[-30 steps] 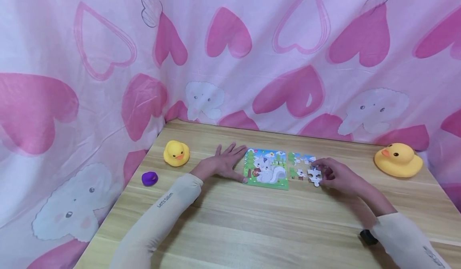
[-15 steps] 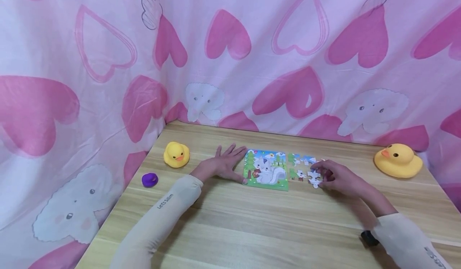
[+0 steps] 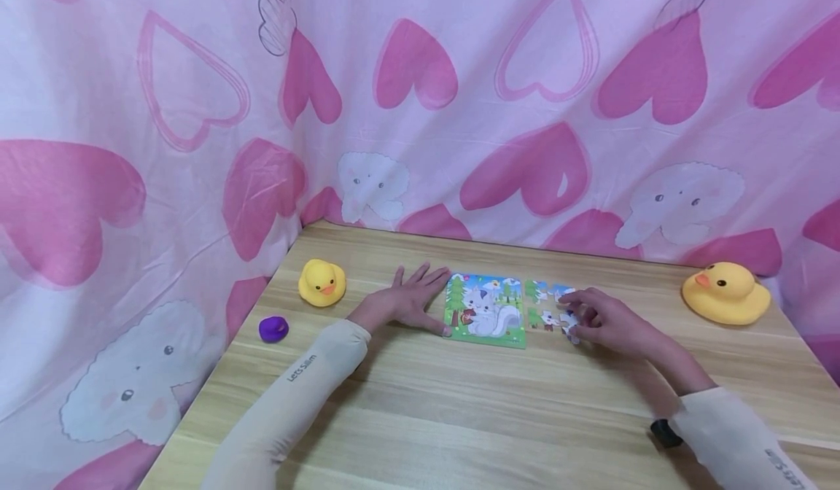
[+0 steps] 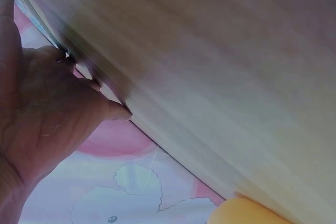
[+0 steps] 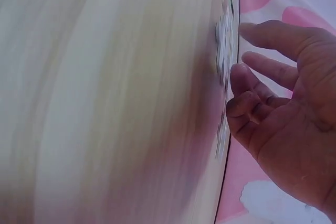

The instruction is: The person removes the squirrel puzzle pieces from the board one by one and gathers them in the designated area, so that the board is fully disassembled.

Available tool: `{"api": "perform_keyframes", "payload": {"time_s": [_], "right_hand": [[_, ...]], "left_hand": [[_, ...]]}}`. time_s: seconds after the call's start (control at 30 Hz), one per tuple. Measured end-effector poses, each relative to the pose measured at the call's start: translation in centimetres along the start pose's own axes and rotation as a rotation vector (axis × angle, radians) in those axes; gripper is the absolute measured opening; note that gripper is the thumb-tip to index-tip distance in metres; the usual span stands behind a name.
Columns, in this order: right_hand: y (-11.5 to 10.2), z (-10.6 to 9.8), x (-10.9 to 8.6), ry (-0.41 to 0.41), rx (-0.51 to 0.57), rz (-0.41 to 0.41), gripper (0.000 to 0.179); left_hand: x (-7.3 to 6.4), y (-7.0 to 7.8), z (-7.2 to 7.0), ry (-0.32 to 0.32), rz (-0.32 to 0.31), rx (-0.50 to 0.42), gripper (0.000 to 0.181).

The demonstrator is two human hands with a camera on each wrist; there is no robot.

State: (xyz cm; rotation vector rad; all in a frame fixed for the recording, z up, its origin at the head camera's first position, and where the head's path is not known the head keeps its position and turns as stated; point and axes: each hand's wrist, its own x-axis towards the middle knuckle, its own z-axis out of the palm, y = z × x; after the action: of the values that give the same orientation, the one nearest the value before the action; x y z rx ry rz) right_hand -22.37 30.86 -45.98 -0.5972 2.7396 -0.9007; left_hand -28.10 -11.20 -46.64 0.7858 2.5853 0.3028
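Note:
My left hand lies with spread fingers on the table, its thumb and fingertips at the left edge of a square squirrel picture board. To the right of that board, several jigsaw pieces lie face up with gaps between them. Over the right side of these pieces is my right hand, fingers loosely bent and thumb apart. A white and blue jigsaw piece sits below its fingertips, partly covered. The right wrist view shows nothing between thumb and fingers, and the pieces flat on the table.
A yellow rubber duck and a small purple duck stand at the left. A larger yellow duck is at the far right. A pink heart-patterned curtain borders the wooden table behind and on the left.
The right hand has shifted slightly left and let go of the white and blue jigsaw piece, which now lies closer to its left neighbour. The left hand stays in place.

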Motion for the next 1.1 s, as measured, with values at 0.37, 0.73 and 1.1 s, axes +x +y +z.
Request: {"api": "perform_keyframes", "payload": {"time_s": [0.37,0.73,1.1], "right_hand": [[-4.2,2.3,1.2,0.03,0.015,-0.101,0.05],[-5.4,4.1,3.1,-0.063,-0.006,-0.075,0.066],[-7.0,5.2,3.9,-0.035,-0.109,-0.061,0.074]], "left_hand": [[0.0,-0.1,0.2,-0.007,0.0,-0.012,0.125],[-0.1,0.0,0.1,-0.004,0.007,-0.006,0.125],[-0.1,0.0,-0.1,-0.012,-0.001,-0.007,0.125]]}}
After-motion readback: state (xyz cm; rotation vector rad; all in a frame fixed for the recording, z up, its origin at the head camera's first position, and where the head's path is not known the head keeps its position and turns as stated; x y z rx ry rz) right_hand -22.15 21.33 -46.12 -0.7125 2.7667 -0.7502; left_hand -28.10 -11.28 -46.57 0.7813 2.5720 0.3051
